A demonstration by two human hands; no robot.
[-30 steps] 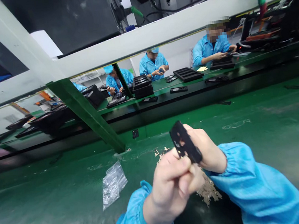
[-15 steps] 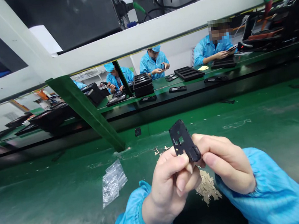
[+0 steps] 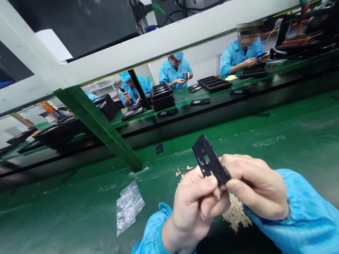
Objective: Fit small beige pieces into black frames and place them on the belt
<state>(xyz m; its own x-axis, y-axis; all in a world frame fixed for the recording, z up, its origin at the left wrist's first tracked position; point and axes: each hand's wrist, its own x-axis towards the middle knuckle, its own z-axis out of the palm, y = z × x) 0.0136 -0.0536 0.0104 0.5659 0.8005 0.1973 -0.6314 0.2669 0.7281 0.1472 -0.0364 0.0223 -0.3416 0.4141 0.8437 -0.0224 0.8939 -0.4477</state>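
Note:
My left hand (image 3: 194, 206) holds a black plastic phone housing (image 3: 211, 161) between thumb and fingers, tilted, with its cut-outs towards me. My right hand (image 3: 257, 186) is closed, thumb and fingers pinched at the housing's lower right edge. Whether a small part is also between those fingertips is hidden. Below the hands lies a pile of small beige pieces (image 3: 236, 214). A few more beige pieces (image 3: 180, 176) are scattered behind my left hand.
Clear plastic bags (image 3: 129, 206) lie left on the green bench (image 3: 77, 229). A green post (image 3: 98, 129) rises behind them. A small black part (image 3: 159, 149) lies farther back. Beyond, phones (image 3: 200, 101) and black trays (image 3: 218, 82) stand before several co-workers in blue.
My right thumb has closed in on the housing's lower corner, and the housing has shifted slightly. Behind, the small black part has moved a little right, the phones slightly left.

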